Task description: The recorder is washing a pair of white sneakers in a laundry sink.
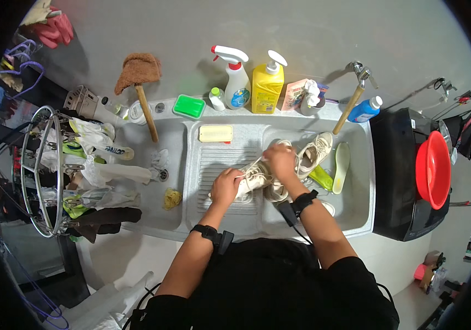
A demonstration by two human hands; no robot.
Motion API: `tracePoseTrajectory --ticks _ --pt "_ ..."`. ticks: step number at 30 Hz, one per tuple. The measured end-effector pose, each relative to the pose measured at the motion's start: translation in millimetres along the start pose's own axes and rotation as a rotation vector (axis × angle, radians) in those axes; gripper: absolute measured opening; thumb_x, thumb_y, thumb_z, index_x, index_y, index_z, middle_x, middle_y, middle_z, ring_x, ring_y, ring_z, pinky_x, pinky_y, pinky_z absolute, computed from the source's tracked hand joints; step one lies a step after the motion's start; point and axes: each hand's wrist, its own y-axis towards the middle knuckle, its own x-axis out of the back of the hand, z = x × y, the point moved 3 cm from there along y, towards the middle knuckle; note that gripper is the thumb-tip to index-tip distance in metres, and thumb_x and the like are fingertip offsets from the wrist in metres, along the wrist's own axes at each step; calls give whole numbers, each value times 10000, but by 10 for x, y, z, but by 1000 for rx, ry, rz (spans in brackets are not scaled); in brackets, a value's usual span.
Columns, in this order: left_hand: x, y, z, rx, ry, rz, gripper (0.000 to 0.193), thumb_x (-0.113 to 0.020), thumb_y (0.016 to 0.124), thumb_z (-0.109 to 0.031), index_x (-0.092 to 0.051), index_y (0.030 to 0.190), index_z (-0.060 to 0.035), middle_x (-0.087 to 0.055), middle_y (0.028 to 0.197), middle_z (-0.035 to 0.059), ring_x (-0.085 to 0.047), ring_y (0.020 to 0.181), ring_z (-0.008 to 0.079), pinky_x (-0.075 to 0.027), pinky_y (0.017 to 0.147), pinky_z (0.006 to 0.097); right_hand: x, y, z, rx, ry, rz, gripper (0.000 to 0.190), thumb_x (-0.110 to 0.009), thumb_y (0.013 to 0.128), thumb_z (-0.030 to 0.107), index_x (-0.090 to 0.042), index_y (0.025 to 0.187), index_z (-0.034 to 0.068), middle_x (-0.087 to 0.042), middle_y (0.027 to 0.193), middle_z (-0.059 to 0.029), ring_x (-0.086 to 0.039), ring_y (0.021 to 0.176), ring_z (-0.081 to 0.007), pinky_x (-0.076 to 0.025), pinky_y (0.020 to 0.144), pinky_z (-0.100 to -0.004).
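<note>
A white lace-up shoe (254,178) lies across the ribbed washboard and the divider of a grey stone sink (266,235). At its lace, on the left side of the shoe, my left hand (226,185) is closed. My right hand (280,161) is above the shoe's other end, its fingers closed on a strand of the same shoelace (256,163). In the right basin sit more white shoes (319,152), a pale insole (341,167) and a bright green object (322,178), partly behind my right arm.
Along the back ledge stand a spray bottle (237,84), a yellow pump bottle (267,88), a green soap box (189,107) and a blue bottle (364,109). A cream brush (216,133) lies above the washboard. Laundry hangs from a metal rack (56,173) over the left basin.
</note>
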Motion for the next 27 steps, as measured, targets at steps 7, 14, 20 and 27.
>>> tracePoseTrajectory --ticks 7,14,20,27 --pt "-6 26 -30 13 0 -3 132 -685 815 -84 -690 947 -81 -669 941 94 -649 872 325 -512 731 405 -81 -184 -476 -130 -66 -102 261 -589 836 195 -731 1054 184 -643 1152 -83 -597 1038 -293 -478 837 -478" --pt "9 16 -6 -8 -9 11 131 -685 814 -84 -687 945 -73 -667 938 92 -650 860 322 -513 736 403 -87 -135 557 337 14 184 203 -650 805 238 -742 985 220 -665 1044 9 -547 1126 -226 -357 1053 -548" --pt "37 25 -5 20 -39 6 121 -677 822 -86 -689 942 -71 -669 934 82 -652 855 311 -515 734 400 90 10 -149 1 -10 -62 101 -648 798 227 -747 799 208 -645 879 -4 -599 973 -230 -429 868 -470" --pt "8 35 8 7 -12 38 88 -683 836 -115 -688 918 -83 -673 950 78 -650 881 306 -516 752 406 -4 -180 -1045 -575 18 -237 117 -668 815 219 -729 864 131 -648 912 -72 -615 958 -273 -485 801 -477"
